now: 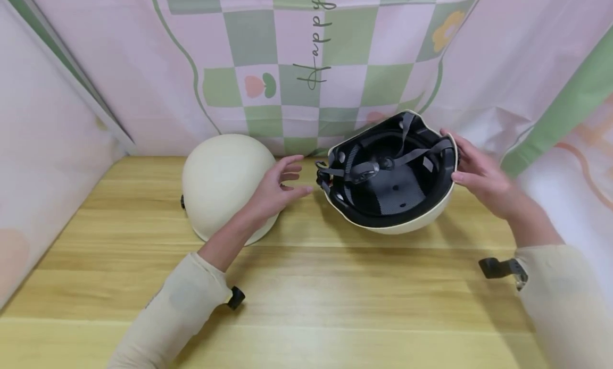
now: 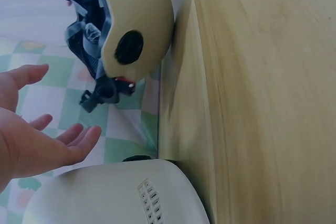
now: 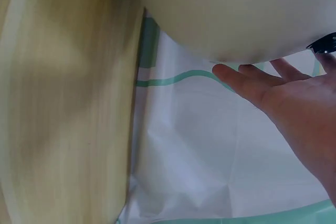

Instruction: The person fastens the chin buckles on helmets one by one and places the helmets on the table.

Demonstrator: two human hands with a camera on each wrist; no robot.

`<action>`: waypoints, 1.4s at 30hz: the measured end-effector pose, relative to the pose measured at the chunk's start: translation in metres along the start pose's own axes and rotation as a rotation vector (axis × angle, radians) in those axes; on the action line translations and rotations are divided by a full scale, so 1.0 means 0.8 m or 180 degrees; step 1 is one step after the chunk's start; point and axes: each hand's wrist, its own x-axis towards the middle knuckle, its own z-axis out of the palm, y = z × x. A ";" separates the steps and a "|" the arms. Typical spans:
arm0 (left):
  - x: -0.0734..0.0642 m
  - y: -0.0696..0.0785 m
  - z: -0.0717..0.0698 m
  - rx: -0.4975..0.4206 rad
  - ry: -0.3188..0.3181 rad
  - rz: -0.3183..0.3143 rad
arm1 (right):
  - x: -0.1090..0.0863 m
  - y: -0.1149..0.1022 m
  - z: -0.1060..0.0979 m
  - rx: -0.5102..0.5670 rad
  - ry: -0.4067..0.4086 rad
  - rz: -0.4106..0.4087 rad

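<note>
From my seat I see the right hand (image 1: 483, 172) gripping the edge of the tilted helmet (image 1: 390, 185), its black lining (image 1: 407, 193) facing me, at the right of the bench (image 1: 335, 300); I can't tell whether it touches the surface. The left hand (image 1: 278, 188), fingers (image 2: 81, 148) and thumb spread wide, sits near the domed helmet (image 1: 225, 183), resting crown-up at left.

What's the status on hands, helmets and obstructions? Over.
Right hand gripping tilted helmet. Left hand holding nothing. Second helmet dome-up alongside. Nothing visibly obstructing.
</note>
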 end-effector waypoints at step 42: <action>0.019 0.018 0.017 0.0218 0.0017 0.0165 | 0.000 -0.006 0.012 -0.2413 0.0255 0.1251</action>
